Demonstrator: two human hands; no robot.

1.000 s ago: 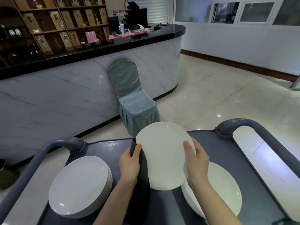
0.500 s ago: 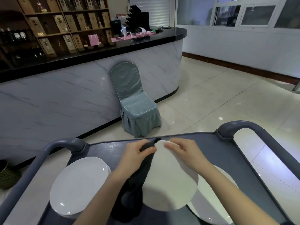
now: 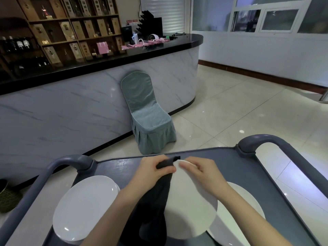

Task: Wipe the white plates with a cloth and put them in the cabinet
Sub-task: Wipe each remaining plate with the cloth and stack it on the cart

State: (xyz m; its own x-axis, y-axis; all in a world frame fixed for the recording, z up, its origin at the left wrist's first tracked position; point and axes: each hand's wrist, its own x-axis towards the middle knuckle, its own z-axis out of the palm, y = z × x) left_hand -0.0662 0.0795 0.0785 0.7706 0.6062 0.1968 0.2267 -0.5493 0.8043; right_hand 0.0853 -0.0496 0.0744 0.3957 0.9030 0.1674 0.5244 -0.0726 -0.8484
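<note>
Wiping is judged the step in hand. The plate (image 3: pixel 190 208) is held tilted above the cart (image 3: pixel 262 176), between the stack (image 3: pixel 83 208) on the left and the right plate (image 3: pixel 248 201), which it partly hides. Its far rim is pinched by the right hand (image 3: pixel 201 172), fingers curled over the edge. Just beside it, the cloth (image 3: pixel 154 208) is gripped in the curled fingers of the left hand (image 3: pixel 150 172) and hangs along the plate's left side toward the body. Both hands sit at the far rim, so most of the face lies nearer the body; a cloth stroke that way is called for. Plate is round, smooth, glossy, likely slippery. Cloth is dark, soft, limp. No cabinet is made out.
</note>
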